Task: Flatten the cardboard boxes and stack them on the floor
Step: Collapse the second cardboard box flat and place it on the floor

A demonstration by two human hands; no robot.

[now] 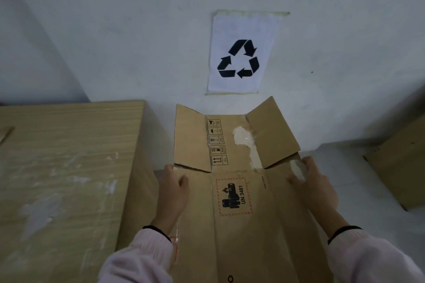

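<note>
A flattened brown cardboard box point(243, 232) with a red-bordered "UN 3481" label lies in front of me, its far flaps point(230, 140) spread toward the wall. My left hand point(172, 193) grips the box's left edge, thumb on top. On the right edge sits my right hand point(310, 181), fingers curled over it beside a scrap of clear tape. Pale pink sleeves cover both forearms.
A light wooden table point(64, 167) stands at the left, touching the box's side. Another cardboard box point(400, 163) rests on the floor at the right. A paper recycling sign point(241, 53) is taped to the white wall ahead.
</note>
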